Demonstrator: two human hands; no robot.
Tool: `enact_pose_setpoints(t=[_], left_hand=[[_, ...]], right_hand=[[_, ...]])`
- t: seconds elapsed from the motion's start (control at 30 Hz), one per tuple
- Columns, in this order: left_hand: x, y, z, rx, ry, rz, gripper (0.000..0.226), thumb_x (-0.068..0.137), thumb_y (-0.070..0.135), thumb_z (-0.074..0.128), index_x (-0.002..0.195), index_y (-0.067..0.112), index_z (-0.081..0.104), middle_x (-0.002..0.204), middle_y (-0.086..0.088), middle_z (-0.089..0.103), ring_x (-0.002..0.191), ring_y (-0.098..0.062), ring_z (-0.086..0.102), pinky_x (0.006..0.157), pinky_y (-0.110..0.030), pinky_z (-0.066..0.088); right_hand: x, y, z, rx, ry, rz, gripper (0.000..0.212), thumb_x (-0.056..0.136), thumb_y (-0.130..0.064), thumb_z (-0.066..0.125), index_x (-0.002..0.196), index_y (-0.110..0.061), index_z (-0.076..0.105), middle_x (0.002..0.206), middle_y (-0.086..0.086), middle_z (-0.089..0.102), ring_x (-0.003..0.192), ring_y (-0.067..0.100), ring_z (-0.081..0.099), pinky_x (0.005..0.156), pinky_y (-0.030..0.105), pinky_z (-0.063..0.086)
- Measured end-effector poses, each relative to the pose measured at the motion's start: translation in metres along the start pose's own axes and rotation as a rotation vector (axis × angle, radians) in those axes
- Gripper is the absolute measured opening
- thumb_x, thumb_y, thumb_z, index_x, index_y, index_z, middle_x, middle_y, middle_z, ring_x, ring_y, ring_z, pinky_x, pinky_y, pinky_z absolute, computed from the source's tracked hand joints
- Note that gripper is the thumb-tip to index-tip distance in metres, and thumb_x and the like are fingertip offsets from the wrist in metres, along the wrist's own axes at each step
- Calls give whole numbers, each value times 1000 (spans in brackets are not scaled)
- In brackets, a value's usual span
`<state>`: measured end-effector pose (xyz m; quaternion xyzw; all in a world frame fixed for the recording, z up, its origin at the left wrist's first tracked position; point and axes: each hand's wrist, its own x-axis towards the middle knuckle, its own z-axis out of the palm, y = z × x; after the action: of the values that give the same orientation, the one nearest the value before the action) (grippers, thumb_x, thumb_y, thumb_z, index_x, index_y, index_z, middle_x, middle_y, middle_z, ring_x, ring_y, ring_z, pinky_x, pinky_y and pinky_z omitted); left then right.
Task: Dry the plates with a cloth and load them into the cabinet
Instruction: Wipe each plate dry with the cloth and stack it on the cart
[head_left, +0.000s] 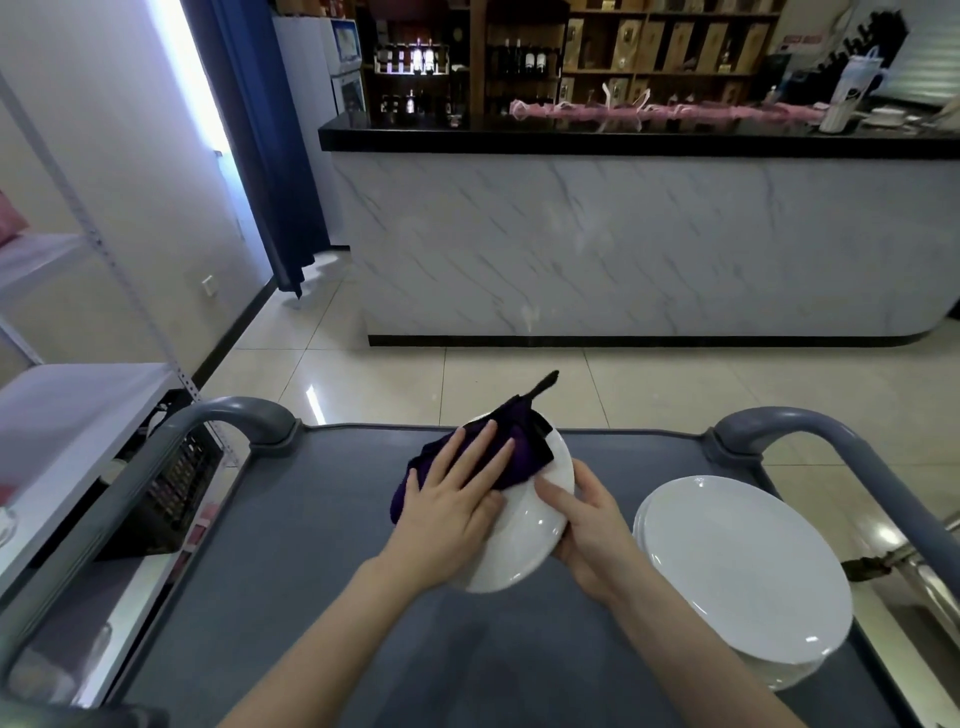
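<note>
The left grip (457, 493), fingers flat, presses a dark purple cloth (524, 441) onto a round white ceramic plate (524, 540). The right grip (587, 525) clasps its rim above the grey counter (311, 545). Lopsided pressure could slip the plate free.

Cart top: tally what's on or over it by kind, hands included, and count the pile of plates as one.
plate, held: 1
stack of plates, number in it unclear: 1
cloth: 1
hands, left hand and right hand: 2
Total: 5
</note>
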<state>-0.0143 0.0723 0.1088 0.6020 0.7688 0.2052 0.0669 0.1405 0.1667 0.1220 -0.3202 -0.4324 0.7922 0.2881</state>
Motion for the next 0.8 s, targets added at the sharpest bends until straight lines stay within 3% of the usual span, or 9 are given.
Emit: enact_pose_setpoints(t=[0.1, 0.2, 0.27, 0.37, 0.43, 0.57, 0.63, 0.8], left_hand=[[6, -13, -6, -11, 23, -74, 55, 102, 49, 26, 134, 72, -13, 163, 17, 1, 147, -15, 11, 109, -47, 35], [4, -20, -2, -32, 69, -172, 53, 99, 53, 23, 137, 71, -10, 157, 16, 16, 138, -16, 22, 99, -45, 43], [2, -23, 4, -117, 118, -270, 51, 99, 51, 23, 143, 65, 3, 153, 15, 24, 132, -17, 26, 98, -46, 42], [-12, -25, 20, -372, 264, -388, 49, 103, 38, 31, 148, 52, 21, 149, 8, 36, 116, -20, 32, 101, -31, 29], [-29, -14, 29, -448, 355, -354, 47, 101, 39, 30, 147, 50, 24, 148, 8, 38, 115, -16, 31, 101, -25, 23], [-46, 17, 38, -296, 436, -238, 48, 97, 44, 28, 145, 48, 30, 151, 10, 38, 127, -13, 31, 99, -35, 30], [-43, 27, 35, -204, 418, -224, 48, 97, 42, 27, 145, 46, 33, 151, 12, 40, 131, -11, 31, 94, -38, 31], [-17, 40, 15, -114, 347, -149, 52, 97, 41, 22, 147, 42, 37, 148, 10, 45, 133, -9, 30, 99, -40, 31]], right_hand=[[-4, 1, -3, -33, -31, 9, 29, 94, -9, 62, 121, -17, 62, 114, 11, 72, 97, 26, 71, 71, 39, 58], [-6, 2, -5, -35, -49, 20, 30, 92, -10, 63, 121, -16, 64, 114, 13, 72, 97, 28, 71, 72, 39, 58], [-5, 1, -4, -9, -28, 17, 30, 92, -8, 62, 121, -14, 63, 113, 13, 72, 94, 26, 70, 69, 38, 58], [-1, -6, -4, 36, 19, 0, 28, 93, -7, 61, 120, -14, 62, 107, 10, 73, 89, 24, 69, 67, 36, 58], [2, -11, -3, 45, 35, -19, 26, 93, -8, 61, 119, -13, 61, 104, 9, 73, 86, 23, 69, 64, 36, 58], [6, -14, 4, 43, 36, -48, 24, 94, -10, 60, 119, -14, 61, 112, 12, 73, 91, 24, 71, 66, 38, 59], [5, -12, 8, 35, 16, -59, 26, 95, -13, 60, 122, -15, 61, 115, 11, 72, 99, 27, 71, 70, 39, 60], [1, -3, 14, 14, -49, -47, 33, 96, -13, 59, 128, -19, 58, 121, 11, 70, 109, 30, 68, 81, 43, 58]])
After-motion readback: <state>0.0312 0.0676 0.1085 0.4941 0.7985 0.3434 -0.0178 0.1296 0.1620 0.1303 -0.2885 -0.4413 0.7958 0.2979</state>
